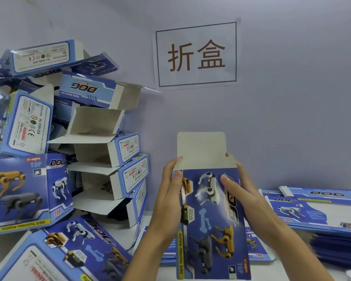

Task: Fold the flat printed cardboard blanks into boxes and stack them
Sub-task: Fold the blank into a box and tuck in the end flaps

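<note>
I hold one blue printed cardboard box blank [211, 220] upright in front of me, its robot-dog print facing me and its plain white top flap [201, 151] standing up. My left hand [169, 197] grips its left edge, thumb on the front. On the right edge sits my right hand [243, 197], thumb on the print and fingers behind. A pile of folded boxes [101, 151] with open ends is stacked at the left against the wall. Flat blanks [316, 211] lie stacked at the right.
A paper sign [197, 54] with two printed characters hangs on the pale wall behind. More folded boxes [69, 254] lie at the lower left on the white table [118, 232]. Other flat blanks [257, 250] lie under the held one.
</note>
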A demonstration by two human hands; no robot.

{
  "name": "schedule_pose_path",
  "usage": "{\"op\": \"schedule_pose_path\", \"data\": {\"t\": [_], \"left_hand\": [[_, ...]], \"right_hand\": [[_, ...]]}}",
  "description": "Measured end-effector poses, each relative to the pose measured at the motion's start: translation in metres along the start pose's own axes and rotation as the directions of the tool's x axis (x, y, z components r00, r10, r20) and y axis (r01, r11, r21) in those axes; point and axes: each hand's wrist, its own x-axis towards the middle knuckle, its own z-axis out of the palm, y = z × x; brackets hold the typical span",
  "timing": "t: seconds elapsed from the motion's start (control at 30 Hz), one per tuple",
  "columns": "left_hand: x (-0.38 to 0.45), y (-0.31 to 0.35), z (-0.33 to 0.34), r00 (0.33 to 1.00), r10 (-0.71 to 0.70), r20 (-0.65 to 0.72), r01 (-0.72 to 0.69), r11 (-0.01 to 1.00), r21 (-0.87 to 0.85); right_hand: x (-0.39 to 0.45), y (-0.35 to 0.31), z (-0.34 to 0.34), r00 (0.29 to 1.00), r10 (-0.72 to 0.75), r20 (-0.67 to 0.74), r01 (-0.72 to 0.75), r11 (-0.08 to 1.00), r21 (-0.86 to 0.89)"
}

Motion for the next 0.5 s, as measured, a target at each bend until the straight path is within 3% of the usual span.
{"op": "schedule_pose_path", "data": {"t": [0.13,0.33,0.5], "left_hand": [[-0.005,0.007,0.008,0.998,0.047,-0.04,-0.046,0.999,0.018],[0.0,0.01,0.011,0.976,0.026,-0.214,-0.019,0.999,0.033],[0.0,0.007,0.002,0.964,-0.005,-0.264,0.015,0.999,0.036]], "right_hand": [[0.0,0.003,0.007,0.992,-0.049,-0.114,0.042,0.997,-0.064],[0.0,0.004,0.025,0.986,-0.107,-0.131,0.101,0.994,-0.049],[0.0,0.001,0.034,0.982,-0.124,-0.144,0.113,0.99,-0.079]]}}
